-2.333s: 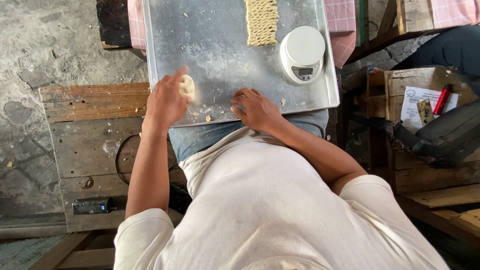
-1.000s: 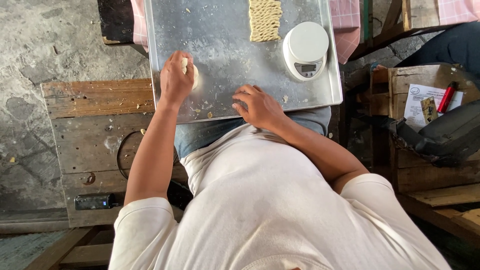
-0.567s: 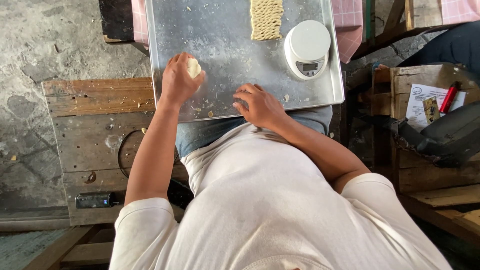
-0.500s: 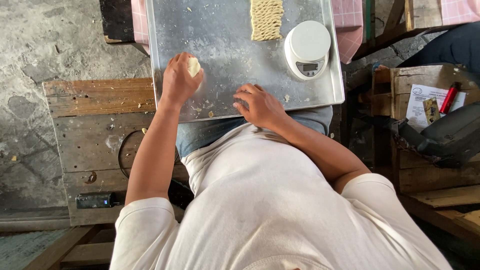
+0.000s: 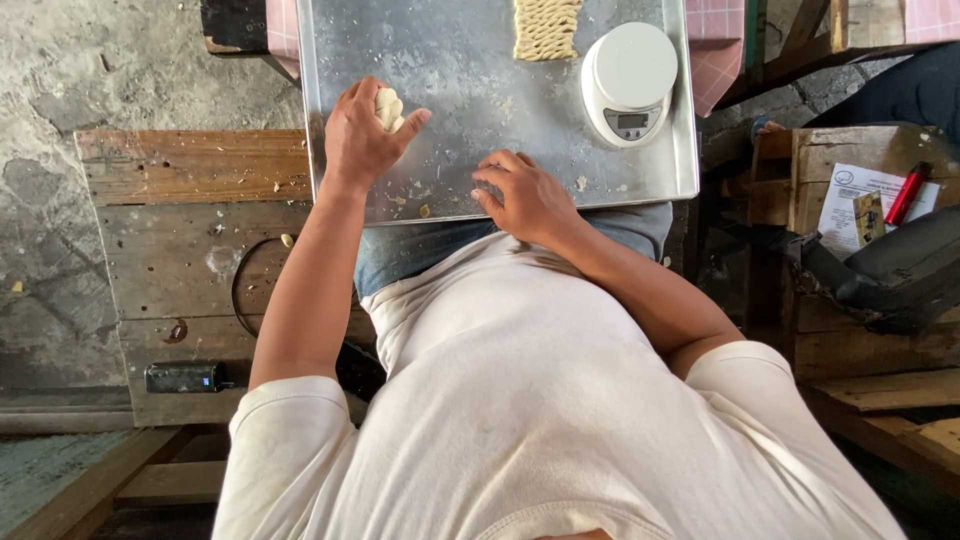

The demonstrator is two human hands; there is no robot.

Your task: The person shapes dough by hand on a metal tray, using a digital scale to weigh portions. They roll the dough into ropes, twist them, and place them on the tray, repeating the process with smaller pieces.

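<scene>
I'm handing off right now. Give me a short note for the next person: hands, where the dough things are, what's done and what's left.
Left hand: holds a small twisted dough piece in its fingers, over the near left part of the metal tray.
Right hand: lies on the tray's near edge, fingers curled; whether anything is under it cannot be seen.
Done: a row of twisted dough pieces lies at the far edge of the tray, beside the white kitchen scale.
Left: the piece in the left hand is not yet with the row. Crumbs lie on the near part of the tray.
</scene>
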